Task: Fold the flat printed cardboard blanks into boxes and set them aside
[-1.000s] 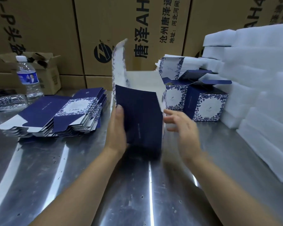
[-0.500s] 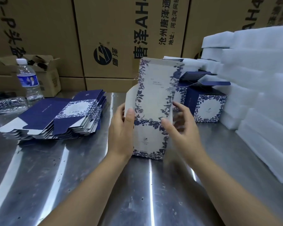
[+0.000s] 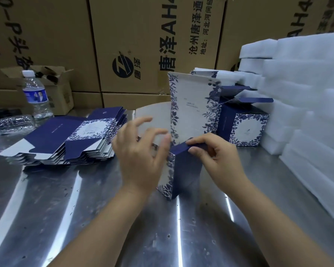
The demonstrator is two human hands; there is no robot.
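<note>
Steel counter (image 3: 85, 218), half-folded box (image 3: 185, 170) upright: right hand (image 3: 222, 158) pinches navy flap (image 3: 181, 148), left hand (image 3: 141, 157) spread loose alongside; box may tip if flap forced unsupported.

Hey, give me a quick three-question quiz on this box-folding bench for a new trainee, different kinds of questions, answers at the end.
1. True or false: the water bottle stands upright, behind and left of the stack of flat blanks.
2. Multiple choice: which hand pinches the navy flap on top of the half-folded box? A left, B right, C neither.
3. Short answer: on which side of the half-folded box do the finished boxes stand?

Key: 1 true. 2 B, the right hand. 3 right.
</note>
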